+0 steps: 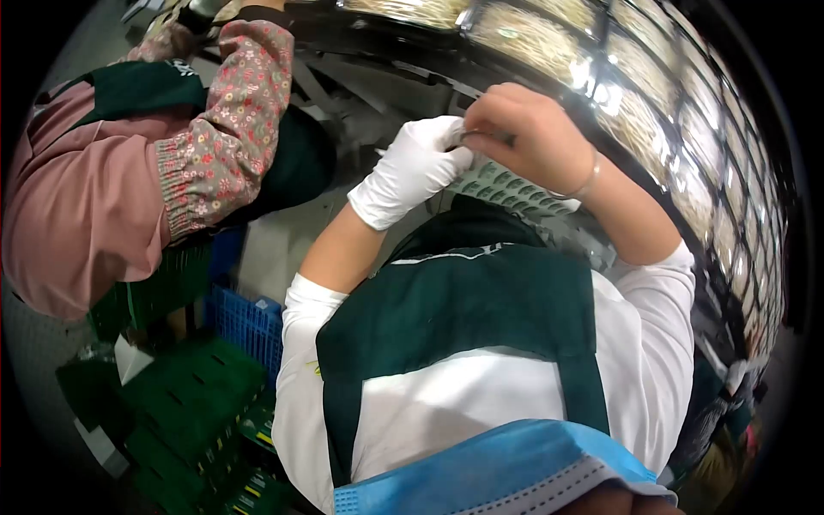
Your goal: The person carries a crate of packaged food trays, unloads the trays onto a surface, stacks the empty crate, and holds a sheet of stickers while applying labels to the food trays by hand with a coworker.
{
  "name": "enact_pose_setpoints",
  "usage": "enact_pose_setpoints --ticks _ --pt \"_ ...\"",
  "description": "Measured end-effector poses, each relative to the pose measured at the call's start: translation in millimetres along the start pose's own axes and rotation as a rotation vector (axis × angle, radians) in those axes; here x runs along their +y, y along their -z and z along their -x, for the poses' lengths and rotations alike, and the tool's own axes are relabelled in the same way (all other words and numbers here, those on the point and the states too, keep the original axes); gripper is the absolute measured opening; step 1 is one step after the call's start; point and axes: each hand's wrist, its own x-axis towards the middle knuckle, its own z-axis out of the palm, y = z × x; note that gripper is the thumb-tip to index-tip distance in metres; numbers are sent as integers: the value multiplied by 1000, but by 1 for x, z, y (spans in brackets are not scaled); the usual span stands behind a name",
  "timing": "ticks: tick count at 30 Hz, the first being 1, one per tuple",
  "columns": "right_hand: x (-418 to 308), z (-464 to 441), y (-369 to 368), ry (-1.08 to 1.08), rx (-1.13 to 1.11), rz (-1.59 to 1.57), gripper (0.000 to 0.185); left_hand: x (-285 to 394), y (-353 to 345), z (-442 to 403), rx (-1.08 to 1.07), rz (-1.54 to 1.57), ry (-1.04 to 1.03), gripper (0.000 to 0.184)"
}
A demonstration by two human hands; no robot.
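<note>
My left hand (416,167) wears a white glove, and its fingers are curled closed in front of my chest. My bare right hand (536,137) meets it there, thumb and fingers pinched together against the gloved fingertips. Whatever sits between the fingers is too small and hidden to name. Just below the hands a pale sheet with rows of green stickers (511,190) shows. Whether a hand holds this sheet, I cannot tell.
Clear-wrapped packs of thin pale strands (524,43) fill black frames along the back and right. A co-worker in a flowered sleeve (245,120) stands at my left. Green crates (193,390) and a blue crate (245,322) are stacked lower left.
</note>
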Motion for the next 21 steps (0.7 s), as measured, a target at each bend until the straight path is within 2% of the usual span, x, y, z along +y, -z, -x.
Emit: enact_pose_setpoints --ticks 2,3,4,6,10,11,13,14,16,17,18,20,21 --pt "-14 16 -7 49 51 117 13 -11 -10 15 -16 -27 -68 21" --pt "-18 24 -11 39 62 144 12 -9 -13 25 -123 233 30 27" --pt "-23 34 -13 3 57 138 11 -12 -21 33 -151 393 -1 31" --pt "-34 53 -13 -32 29 123 11 -25 -28 47 -234 500 64 37" --pt "-38 83 -7 -56 -46 10 10 -36 -51 56 -168 419 117 24" --pt "-38 85 -3 -125 -72 -85 10 -31 -56 58 -104 415 120 15" --pt "-28 86 10 -273 -90 -270 9 -24 -57 54 -99 386 84 12" --pt "-13 85 23 -326 -44 -222 9 -17 -59 50 -93 395 73 12" --pt "31 73 60 -645 176 -250 10 -27 -56 39 -33 396 122 13" --pt "78 74 80 -653 455 -321 13 -31 -59 34 21 399 179 13" --pt "133 79 104 -688 532 -135 23 -33 -62 30 26 397 183 13" --pt "217 95 128 -877 606 23 35 -37 -70 24 45 387 217 14" --pt "244 97 128 -867 550 218 36 -41 -73 21 41 320 217 15"
